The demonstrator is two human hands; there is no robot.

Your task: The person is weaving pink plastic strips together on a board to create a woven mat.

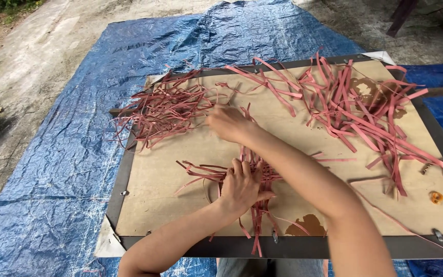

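Head view: left hand (242, 185) flat, fingers spread, pressing woven strip patch (260, 177) at centre of brown board (155, 179). Right hand (227, 123) beyond patch, fingers curled, blurred; grip unclear, near loose strips (166, 109).

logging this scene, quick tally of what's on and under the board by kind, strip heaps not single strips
Loose heaps of reddish strips and: 2
Woven strip piece under the left hand: 1
Brown backing board: 1
Blue tarp: 1
Small orange object: 1
Total: 6
The right hand reaches toward the left heap.
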